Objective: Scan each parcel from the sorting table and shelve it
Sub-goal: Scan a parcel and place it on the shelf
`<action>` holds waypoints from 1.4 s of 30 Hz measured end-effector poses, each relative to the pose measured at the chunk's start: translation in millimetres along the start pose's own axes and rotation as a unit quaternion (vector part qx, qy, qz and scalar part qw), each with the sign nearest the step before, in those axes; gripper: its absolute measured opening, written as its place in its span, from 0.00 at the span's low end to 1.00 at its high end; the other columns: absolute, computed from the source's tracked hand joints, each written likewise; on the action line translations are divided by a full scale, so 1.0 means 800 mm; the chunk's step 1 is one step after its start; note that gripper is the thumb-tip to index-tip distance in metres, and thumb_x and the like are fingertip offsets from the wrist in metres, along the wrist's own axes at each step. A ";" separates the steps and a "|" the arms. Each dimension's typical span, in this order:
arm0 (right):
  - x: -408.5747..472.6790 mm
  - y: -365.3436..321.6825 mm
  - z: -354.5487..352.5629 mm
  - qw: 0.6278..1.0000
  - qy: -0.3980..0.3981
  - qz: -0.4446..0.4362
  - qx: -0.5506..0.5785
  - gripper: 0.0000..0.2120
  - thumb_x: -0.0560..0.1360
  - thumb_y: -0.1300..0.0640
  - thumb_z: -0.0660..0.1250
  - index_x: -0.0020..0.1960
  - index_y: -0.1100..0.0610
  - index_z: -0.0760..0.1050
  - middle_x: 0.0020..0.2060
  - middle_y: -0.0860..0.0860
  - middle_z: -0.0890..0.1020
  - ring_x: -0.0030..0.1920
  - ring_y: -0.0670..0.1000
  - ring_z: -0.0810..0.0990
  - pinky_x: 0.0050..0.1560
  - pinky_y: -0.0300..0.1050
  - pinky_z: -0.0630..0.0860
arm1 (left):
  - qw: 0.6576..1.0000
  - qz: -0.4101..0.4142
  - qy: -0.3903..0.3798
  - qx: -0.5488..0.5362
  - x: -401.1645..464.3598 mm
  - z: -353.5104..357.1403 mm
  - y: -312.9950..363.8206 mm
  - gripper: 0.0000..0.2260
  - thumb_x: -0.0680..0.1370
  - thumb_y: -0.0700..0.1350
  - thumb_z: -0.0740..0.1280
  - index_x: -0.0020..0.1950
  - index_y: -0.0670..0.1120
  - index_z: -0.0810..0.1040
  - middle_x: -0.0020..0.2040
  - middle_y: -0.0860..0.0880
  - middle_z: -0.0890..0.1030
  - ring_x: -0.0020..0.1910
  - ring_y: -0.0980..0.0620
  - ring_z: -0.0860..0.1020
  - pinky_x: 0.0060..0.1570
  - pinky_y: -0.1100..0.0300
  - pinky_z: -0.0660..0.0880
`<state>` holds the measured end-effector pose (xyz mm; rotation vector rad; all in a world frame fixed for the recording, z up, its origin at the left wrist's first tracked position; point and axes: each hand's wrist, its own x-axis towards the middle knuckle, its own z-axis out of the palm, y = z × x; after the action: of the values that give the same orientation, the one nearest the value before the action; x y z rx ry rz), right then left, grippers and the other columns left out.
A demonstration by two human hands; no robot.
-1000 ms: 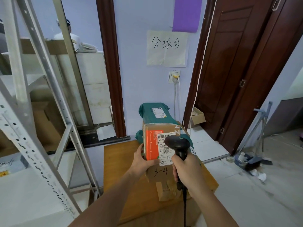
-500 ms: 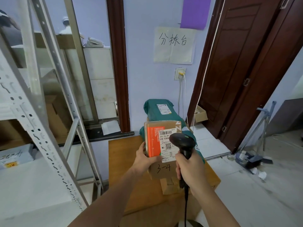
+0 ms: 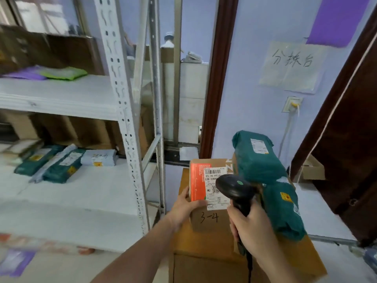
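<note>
The cardboard parcel (image 3: 210, 201) carries a white shipping label (image 3: 216, 186) with a barcode and a QR code; under the barcode stands "538-538A", with a line above it that seems to begin "SF5 196", the rest too small to read. Lower on the label is "WU". Handwritten in black on the box's bare cardboard is "3-4". On the wall, a white paper sheet (image 3: 290, 66) bears three handwritten characters, "分拣台".

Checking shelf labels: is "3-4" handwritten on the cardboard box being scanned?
Yes, "3-4" is written in dark marker on the cardboard box, just below its white shipping label.
</note>
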<state>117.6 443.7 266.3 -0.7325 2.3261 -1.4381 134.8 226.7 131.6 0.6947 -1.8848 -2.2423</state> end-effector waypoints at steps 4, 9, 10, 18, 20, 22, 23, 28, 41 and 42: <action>-0.007 -0.002 0.018 0.994 -0.102 -0.022 -0.004 0.07 0.81 0.55 0.65 0.45 0.56 0.74 0.22 0.51 0.75 0.22 0.48 0.75 0.29 0.43 0.75 | 0.997 0.019 0.075 -0.016 -0.057 -0.038 -0.011 0.45 0.66 0.53 0.84 0.78 0.54 0.65 0.63 0.49 0.84 0.63 0.48 0.83 0.69 0.42 0.75; -0.022 -0.004 0.055 0.980 -0.196 -0.037 0.001 0.07 0.79 0.56 0.68 0.44 0.57 0.75 0.23 0.50 0.75 0.25 0.48 0.75 0.32 0.45 0.75 | 0.974 0.027 0.206 -0.088 -0.139 -0.084 -0.036 0.36 0.67 0.46 0.82 0.72 0.54 0.73 0.60 0.50 0.86 0.58 0.47 0.85 0.55 0.51 0.83; -0.025 -0.006 0.065 0.976 -0.213 -0.036 0.008 0.06 0.79 0.57 0.68 0.44 0.58 0.75 0.23 0.50 0.75 0.25 0.49 0.75 0.32 0.46 0.75 | 0.967 0.027 0.234 -0.102 -0.156 -0.094 -0.041 0.35 0.66 0.47 0.82 0.71 0.54 0.74 0.60 0.50 0.86 0.57 0.48 0.85 0.53 0.52 0.83; -0.050 -0.053 0.174 0.954 -0.293 -0.060 -0.005 0.06 0.79 0.54 0.68 0.55 0.52 0.75 0.26 0.54 0.78 0.25 0.50 0.77 0.31 0.45 0.75 | 0.924 0.057 0.353 -0.136 -0.275 -0.207 -0.059 0.36 0.65 0.48 0.81 0.71 0.55 0.73 0.61 0.50 0.85 0.56 0.47 0.86 0.47 0.55 0.82; -0.058 -0.075 0.211 0.949 -0.309 -0.065 -0.006 0.07 0.79 0.53 0.67 0.56 0.52 0.75 0.26 0.54 0.78 0.24 0.50 0.77 0.28 0.42 0.75 | 0.913 0.064 0.379 -0.138 -0.303 -0.244 -0.058 0.40 0.62 0.51 0.81 0.72 0.55 0.72 0.61 0.50 0.85 0.55 0.48 0.86 0.46 0.56 0.82; -0.066 -0.099 0.247 0.946 -0.315 -0.069 -0.005 0.07 0.79 0.53 0.68 0.55 0.52 0.75 0.25 0.52 0.78 0.23 0.49 0.75 0.26 0.41 0.74 | 0.904 0.070 0.400 -0.131 -0.329 -0.282 -0.056 0.42 0.60 0.52 0.82 0.73 0.55 0.72 0.62 0.50 0.85 0.56 0.48 0.86 0.47 0.56 0.82; -0.070 -0.113 0.266 0.945 -0.320 -0.071 0.000 0.06 0.79 0.54 0.68 0.55 0.52 0.75 0.24 0.51 0.78 0.22 0.49 0.75 0.27 0.42 0.75 | 0.901 0.077 0.408 -0.129 -0.342 -0.302 -0.054 0.42 0.61 0.52 0.82 0.73 0.55 0.72 0.61 0.50 0.85 0.56 0.48 0.86 0.48 0.56 0.82; -0.079 -0.175 0.357 0.933 -0.347 -0.093 0.021 0.02 0.79 0.55 0.67 0.51 0.52 0.75 0.23 0.52 0.77 0.23 0.49 0.74 0.29 0.41 0.75 | 0.890 0.087 0.429 -0.125 -0.391 -0.402 -0.049 0.39 0.65 0.48 0.80 0.74 0.54 0.71 0.60 0.50 0.86 0.55 0.49 0.86 0.47 0.57 0.82; -0.022 -0.314 0.577 0.902 -0.404 -0.147 0.039 0.04 0.79 0.56 0.67 0.51 0.48 0.75 0.26 0.48 0.78 0.25 0.45 0.76 0.33 0.43 0.78 | 0.877 0.111 0.454 -0.112 -0.417 -0.646 0.003 0.38 0.63 0.47 0.82 0.72 0.52 0.73 0.59 0.48 0.86 0.55 0.46 0.86 0.46 0.57 0.83; -0.011 -0.324 0.594 0.899 -0.408 -0.156 0.036 0.04 0.79 0.56 0.67 0.52 0.48 0.75 0.25 0.48 0.78 0.25 0.45 0.76 0.33 0.42 0.78 | 0.875 0.116 0.457 -0.109 -0.415 -0.665 0.010 0.40 0.61 0.49 0.82 0.72 0.52 0.73 0.59 0.47 0.86 0.55 0.46 0.86 0.46 0.56 0.83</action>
<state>433.7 4.6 284.5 -1.4038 1.5384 -1.0120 652.7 -124.8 165.4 1.1397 -1.1400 -1.4950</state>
